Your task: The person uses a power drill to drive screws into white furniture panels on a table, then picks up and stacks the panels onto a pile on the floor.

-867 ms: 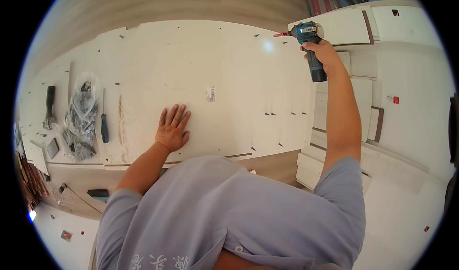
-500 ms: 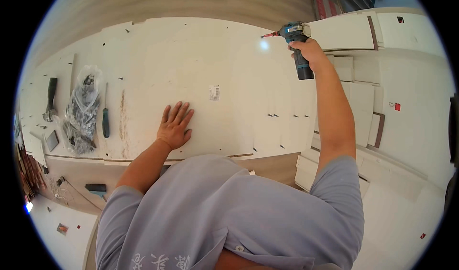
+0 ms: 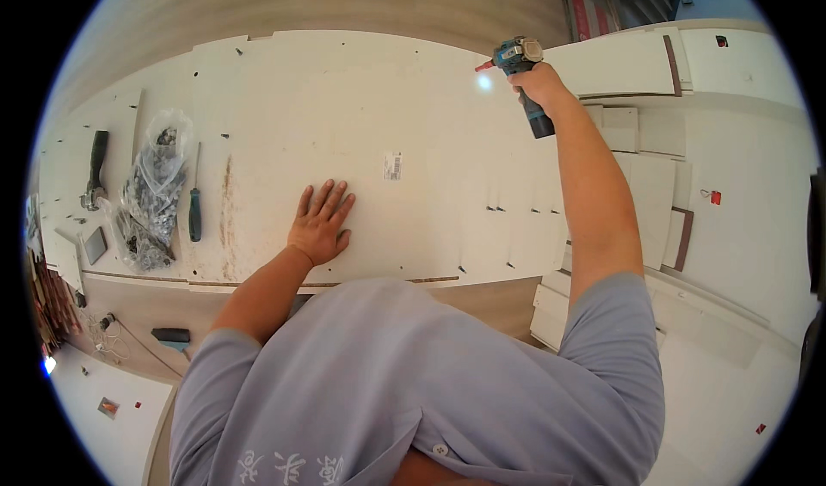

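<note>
My right hand (image 3: 535, 86) is wrapped round the handle of a blue and black cordless screwdriver (image 3: 520, 51), out over the far right part of a large white board (image 3: 413, 99). Its red bit points left, and its lamp throws a bright spot onto the board beside the tip. Whether the tip touches a screw there is too small to tell. My left hand (image 3: 320, 222) lies flat on the board near its front edge, fingers spread, holding nothing. Just beyond it is a white printed label (image 3: 392, 166). Several dark pegs (image 3: 535, 211) stand up from the board's right part.
On the board's left lie a screwdriver (image 3: 195, 215), a clear plastic bag of hardware (image 3: 155, 189), a hammer (image 3: 96, 168) and a grey plate (image 3: 95, 245). More white panels (image 3: 650, 198) are stacked at the right. A brush (image 3: 172, 336) lies on the floor at the lower left.
The cordless screwdriver has tilted and shifted slightly in my right hand's grip, its tip still by the far edge. My left hand stays flat. The whole view has shifted a little.
</note>
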`<state>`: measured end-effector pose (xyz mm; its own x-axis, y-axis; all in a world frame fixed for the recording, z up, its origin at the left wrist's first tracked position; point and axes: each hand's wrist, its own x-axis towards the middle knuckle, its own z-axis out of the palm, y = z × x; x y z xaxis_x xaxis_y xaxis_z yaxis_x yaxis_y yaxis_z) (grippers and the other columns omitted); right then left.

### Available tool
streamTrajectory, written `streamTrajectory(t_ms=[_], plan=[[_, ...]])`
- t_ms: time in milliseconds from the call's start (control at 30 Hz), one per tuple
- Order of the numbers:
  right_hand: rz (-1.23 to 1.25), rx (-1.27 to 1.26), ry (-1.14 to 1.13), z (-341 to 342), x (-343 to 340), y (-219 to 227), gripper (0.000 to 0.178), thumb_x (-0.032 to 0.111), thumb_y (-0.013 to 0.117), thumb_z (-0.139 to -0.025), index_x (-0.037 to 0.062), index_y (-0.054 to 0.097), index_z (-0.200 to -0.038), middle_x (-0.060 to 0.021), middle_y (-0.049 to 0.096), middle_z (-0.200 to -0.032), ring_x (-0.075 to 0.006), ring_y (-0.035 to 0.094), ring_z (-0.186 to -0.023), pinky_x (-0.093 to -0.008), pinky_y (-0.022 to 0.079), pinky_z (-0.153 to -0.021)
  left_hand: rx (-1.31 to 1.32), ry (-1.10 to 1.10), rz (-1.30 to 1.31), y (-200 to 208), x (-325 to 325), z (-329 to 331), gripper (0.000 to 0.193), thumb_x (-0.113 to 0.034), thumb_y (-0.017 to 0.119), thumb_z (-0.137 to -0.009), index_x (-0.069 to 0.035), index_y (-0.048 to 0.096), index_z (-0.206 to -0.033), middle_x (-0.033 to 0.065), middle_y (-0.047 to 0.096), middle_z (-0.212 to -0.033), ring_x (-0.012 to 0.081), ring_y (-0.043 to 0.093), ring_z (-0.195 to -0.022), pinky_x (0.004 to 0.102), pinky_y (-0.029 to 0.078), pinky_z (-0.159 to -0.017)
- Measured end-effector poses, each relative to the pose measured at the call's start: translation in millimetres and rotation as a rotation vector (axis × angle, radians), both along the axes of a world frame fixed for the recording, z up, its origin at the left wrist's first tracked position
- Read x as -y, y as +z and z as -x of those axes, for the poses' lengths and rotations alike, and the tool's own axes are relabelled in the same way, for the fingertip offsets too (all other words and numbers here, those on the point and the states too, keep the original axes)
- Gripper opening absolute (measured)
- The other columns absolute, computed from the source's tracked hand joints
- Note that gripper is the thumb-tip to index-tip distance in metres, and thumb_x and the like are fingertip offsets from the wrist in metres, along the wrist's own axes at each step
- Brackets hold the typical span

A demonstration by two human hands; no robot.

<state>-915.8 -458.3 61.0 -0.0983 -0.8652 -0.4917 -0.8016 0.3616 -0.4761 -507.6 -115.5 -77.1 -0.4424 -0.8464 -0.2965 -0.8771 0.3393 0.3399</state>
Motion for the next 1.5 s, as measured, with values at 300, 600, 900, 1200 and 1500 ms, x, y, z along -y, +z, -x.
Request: streamTrajectory(t_ms=[300,600,900,1200,1500], plan=[[0.116,0.098,0.059,9,-14,39,0.025,0.016,0.079,-0.088,-0.0005,0.072,-0.105,-0.0081,0.071,-0.081,-0.0192,0.066,-0.063,-0.0360,0.054,-0.060,-0.040,0.006,0.012,-4,-2,-2,0.076,-0.041,0.061,-0.098,-0.015,0.037,-0.166,0.0096,0.021,-0.178,0.0298,0.011,-0.165,0.0560,0.006,-0.133],[-0.047,1.044,-0.509,-50,-248,-79,0.034,0.021,0.070,-0.098,-0.0008,0.067,-0.125,-0.0121,0.076,-0.109,-0.0211,0.071,-0.077,-0.0383,0.060,-0.070,-0.092,0.004,0.050,-2,-7,-7,0.074,-0.043,0.058,-0.101,-0.017,0.036,-0.166,0.0069,0.020,-0.178,0.0269,0.011,-0.165,0.0535,0.004,-0.134],[-0.333,1.059,-0.725,-75,-360,-142,0.033,0.020,0.072,-0.100,-0.0021,0.062,-0.122,-0.0131,0.072,-0.102,-0.0264,0.071,-0.086,-0.0430,0.061,-0.080,-0.175,-0.005,0.132,-3,-9,-15,0.064,-0.036,0.062,-0.099,-0.015,0.049,-0.158,0.0083,0.032,-0.173,0.0283,0.022,-0.162,0.0526,0.014,-0.133],[-0.054,0.971,-0.691,-88,-378,-150,0.033,0.023,0.078,-0.095,0.0010,0.063,-0.116,-0.0121,0.072,-0.094,-0.0268,0.073,-0.084,-0.0408,0.061,-0.078,-0.008,0.832,0.376,15,-42,-156,0.061,-0.030,0.073,-0.091,-0.021,0.058,-0.150,0.0216,0.025,-0.172,0.0408,0.018,-0.160,0.0584,0.014,-0.129],[0.063,0.746,-0.761,-111,-391,-160,0.030,0.015,0.081,-0.092,0.0038,0.065,-0.115,-0.0089,0.072,-0.094,-0.0227,0.071,-0.082,-0.0381,0.059,-0.073,-0.302,0.714,0.124,13,-61,-265,0.030,-0.005,0.063,-0.093,-0.014,0.077,-0.118,0.0157,0.060,-0.142,0.0422,0.054,-0.130,0.0496,0.049,-0.108]])
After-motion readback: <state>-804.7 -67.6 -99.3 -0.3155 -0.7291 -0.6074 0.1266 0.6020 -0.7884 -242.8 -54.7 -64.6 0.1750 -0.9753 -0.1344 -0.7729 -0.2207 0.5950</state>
